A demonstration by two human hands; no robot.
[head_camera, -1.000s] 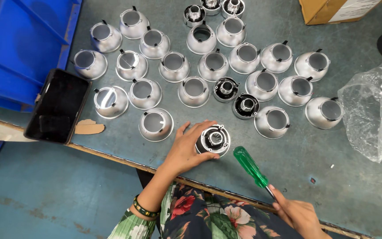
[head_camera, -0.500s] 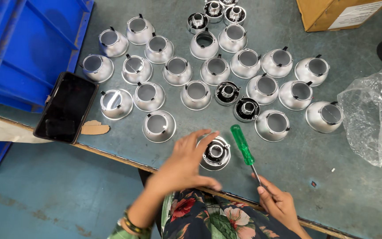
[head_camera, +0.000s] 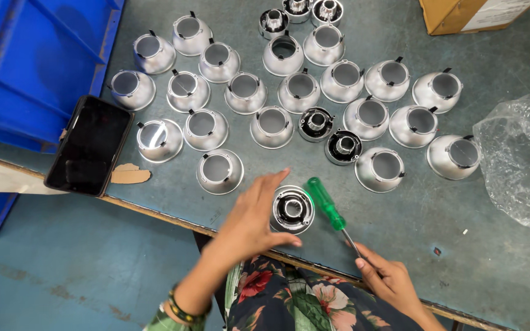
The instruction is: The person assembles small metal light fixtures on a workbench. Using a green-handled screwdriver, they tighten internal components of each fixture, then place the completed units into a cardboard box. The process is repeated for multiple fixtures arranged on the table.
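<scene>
1. Your left hand point(head_camera: 249, 217) is spread open, fingers curved round the left side of the fitting point(head_camera: 292, 209); it looks to be touching, not clamped.
2. The fitting sits near the bench point(head_camera: 498, 257) front edge. Judged light, rigid, smooth metal; likely slippery, so hold it by the outer rim.
3. Your right hand point(head_camera: 391, 283) pinches the screwdriver point(head_camera: 329, 208) shaft, green handle beside the fitting.

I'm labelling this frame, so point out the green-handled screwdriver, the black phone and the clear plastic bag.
green-handled screwdriver point(head_camera: 325, 203), head view, on the green handle.
black phone point(head_camera: 91, 144), head view, middle of its dark screen.
clear plastic bag point(head_camera: 522, 159), head view, on its crumpled middle.
</scene>
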